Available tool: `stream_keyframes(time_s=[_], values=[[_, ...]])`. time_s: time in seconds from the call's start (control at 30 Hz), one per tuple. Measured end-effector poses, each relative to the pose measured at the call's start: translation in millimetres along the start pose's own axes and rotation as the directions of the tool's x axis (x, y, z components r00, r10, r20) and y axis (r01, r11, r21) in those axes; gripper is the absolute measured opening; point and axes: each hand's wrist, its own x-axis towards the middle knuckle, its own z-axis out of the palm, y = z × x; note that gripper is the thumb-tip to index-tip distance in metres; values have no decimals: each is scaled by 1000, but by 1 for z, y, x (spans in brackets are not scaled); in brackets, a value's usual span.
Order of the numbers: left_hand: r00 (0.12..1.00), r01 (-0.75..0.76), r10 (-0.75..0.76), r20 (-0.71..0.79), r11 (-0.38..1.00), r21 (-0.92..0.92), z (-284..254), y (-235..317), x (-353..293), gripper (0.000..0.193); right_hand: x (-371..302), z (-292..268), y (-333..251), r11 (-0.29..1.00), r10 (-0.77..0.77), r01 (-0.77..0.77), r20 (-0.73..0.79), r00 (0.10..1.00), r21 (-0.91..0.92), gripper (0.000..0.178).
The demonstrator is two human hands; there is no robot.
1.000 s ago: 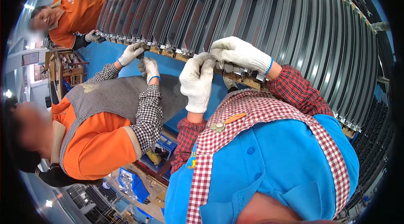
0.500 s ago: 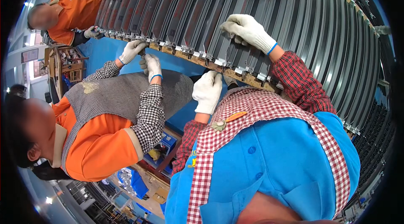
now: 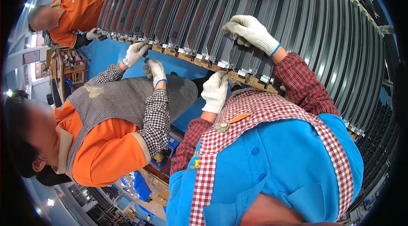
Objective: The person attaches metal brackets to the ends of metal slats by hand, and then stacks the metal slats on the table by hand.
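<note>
Profiles (image 3: 293,26) apparently beneath right hand (image 3: 248,31).

Long dark strips (image 3: 316,52) here, smooth metal throwing back a glossy sheen, with bright metal clips (image 3: 223,64) along a rough wooden edge (image 3: 253,81)! Matt knitted cloth wraps the left hand (image 3: 215,92) and the right hand (image 3: 250,33), and there's the apron (image 3: 259,109) (woven checked cloth, softly matt) over a blue fabric shirt (image 3: 297,153).
</note>
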Motion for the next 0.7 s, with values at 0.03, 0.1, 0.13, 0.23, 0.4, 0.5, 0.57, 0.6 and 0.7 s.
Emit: stream_keyframes(time_s=[0.03, 0.1, 0.13, 0.23, 0.4, 0.5, 0.57, 0.6, 0.7], values=[[1000, -28, 27, 11, 998, 54, -1, 2, 3, 14, 0, -1, -1, 997, 16, -17, 20, 1000, 76, 27], [996, -85, 80, 35, 984, 160, -3, 4, 7, 15, -1, -4, -4, 973, 40, -54, 66, 997, 223, 28], [996, -90, 86, 32, 983, 158, -4, 3, 9, 15, 2, -5, 3, 974, 35, -48, 62, 997, 219, 28], [973, -227, 169, 155, 822, 523, -4, 3, 14, 18, 27, -15, 57, 526, -130, -238, 354, 926, 816, 33], [957, -118, -74, 281, 785, 608, -26, 30, 21, 23, 7, -12, 26, 670, -105, -61, 176, 979, 739, 43], [964, -10, -120, 238, 876, 482, -41, 56, 33, 24, -7, -8, 7, 763, -103, 26, 81, 991, 646, 48], [992, 68, -87, 91, 980, 188, -49, 70, 40, 24, -12, -5, -1, 746, -116, 29, 86, 990, 666, 52], [996, 85, -85, 15, 996, 28, -51, 74, 44, 24, -14, -3, -3, 737, -123, 31, 88, 988, 675, 53], [990, -63, 46, -130, 990, -129, -46, 89, 60, 24, -15, 3, -9, 761, -141, 6, 157, 977, 649, 54]])
